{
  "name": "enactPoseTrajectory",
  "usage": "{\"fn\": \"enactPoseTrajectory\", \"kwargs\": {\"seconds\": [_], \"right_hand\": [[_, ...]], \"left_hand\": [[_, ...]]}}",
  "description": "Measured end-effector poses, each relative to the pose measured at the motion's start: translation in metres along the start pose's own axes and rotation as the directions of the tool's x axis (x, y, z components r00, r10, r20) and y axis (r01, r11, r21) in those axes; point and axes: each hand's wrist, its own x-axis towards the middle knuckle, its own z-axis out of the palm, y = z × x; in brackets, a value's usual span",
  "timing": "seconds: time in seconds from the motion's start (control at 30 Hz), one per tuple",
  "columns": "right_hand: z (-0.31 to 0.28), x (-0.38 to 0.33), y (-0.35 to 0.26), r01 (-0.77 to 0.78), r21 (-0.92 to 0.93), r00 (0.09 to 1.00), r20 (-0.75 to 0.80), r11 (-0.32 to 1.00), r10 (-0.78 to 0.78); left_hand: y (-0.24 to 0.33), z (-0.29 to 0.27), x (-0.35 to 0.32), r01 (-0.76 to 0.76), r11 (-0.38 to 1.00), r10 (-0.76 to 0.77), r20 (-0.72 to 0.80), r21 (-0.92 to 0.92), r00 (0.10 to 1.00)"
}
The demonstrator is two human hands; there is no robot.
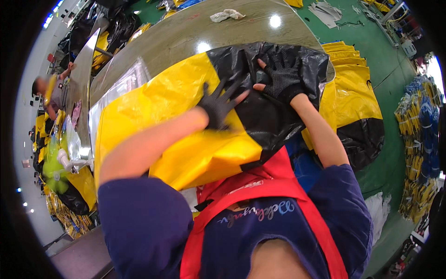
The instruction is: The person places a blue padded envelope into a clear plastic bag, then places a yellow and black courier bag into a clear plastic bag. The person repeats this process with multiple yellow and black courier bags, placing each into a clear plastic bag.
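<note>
A large yellow and black sheet-like piece of glossy material (153, 100) lies across the table and hangs over its near edge toward my red apron (260, 186). My left hand (218, 106), in a black glove with some bare fingertips, is spread over the seam where yellow meets black; it is slightly blurred. Flat on the black part rests my right hand (282, 80), gloved the same way, fingers apart and thumb bare. Neither hand grips anything. Folds and wrinkles run through the black part around the right hand.
A white crumpled cloth (226, 16) lies on the table (176, 35). To the right hangs a stack of yellow and black pieces (350, 88). Bundled yellow and blue strips (418, 149) stand farther right on the green floor (371, 179). Two people (56, 93) (56, 162) are at the left.
</note>
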Motion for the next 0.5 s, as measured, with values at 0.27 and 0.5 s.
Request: {"fn": "enactPoseTrajectory", "kwargs": {"seconds": [0.27,0.5], "right_hand": [[-0.013,-0.015,0.027,0.022,0.563,0.997,-0.068,0.826,0.020],[0.003,-0.168,-0.068,0.432,0.250,0.902,-0.099,0.866,-0.421]], "left_hand": [[-0.056,0.104,-0.253,0.269,0.962,-0.266,-0.060,0.054,0.962],[-0.051,0.059,-0.237,0.326,0.940,-0.315,0.112,-0.102,0.942]]}}
